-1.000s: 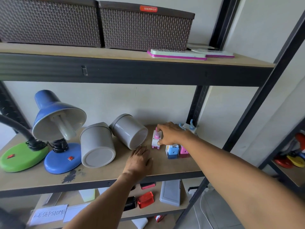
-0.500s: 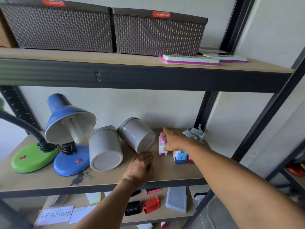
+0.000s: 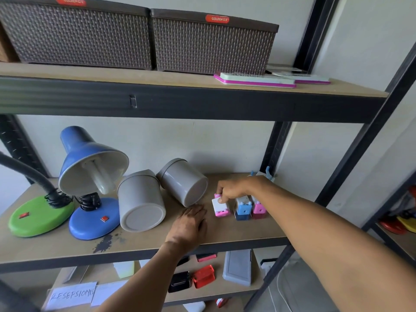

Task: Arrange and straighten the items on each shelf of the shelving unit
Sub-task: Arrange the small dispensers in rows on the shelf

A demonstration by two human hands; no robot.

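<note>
Right hand (image 3: pixel 231 190): arm reaches in from lower right across the middle shelf (image 3: pixel 236 233), knuckles up, fingers curled down. Grip pinches the top of the pink sharpener (image 3: pixel 219 208), thumb on its white face; the sharpener sits on the shelf, tilted slightly.

Left hand (image 3: pixel 189 224): forearm comes up from below centre, palm flat on the shelf board, fingers straight and together, holding nothing. Fingertips lie just at the base of the right pot (image 3: pixel 183 182); contact cannot be told.

Just right of the pink sharpener: blue sharpener (image 3: pixel 243 209), then another pink one (image 3: pixel 258 209), in a close row under the right forearm. A white and blue item behind the wrist is mostly hidden.

Left of the hands: two grey pots lying on their sides, left pot (image 3: pixel 140 202) touching the right one. Further left, blue lamp (image 3: pixel 92 176) and the green lamp base (image 3: pixel 39 216).

Top shelf: two brown woven baskets (image 3: pixel 144 39) side by side, pink-edged flat items (image 3: pixel 254 78) to their right.

Lower shelf: red and black small items, grey case (image 3: pixel 237 266), paper sign (image 3: pixel 72 294).
</note>
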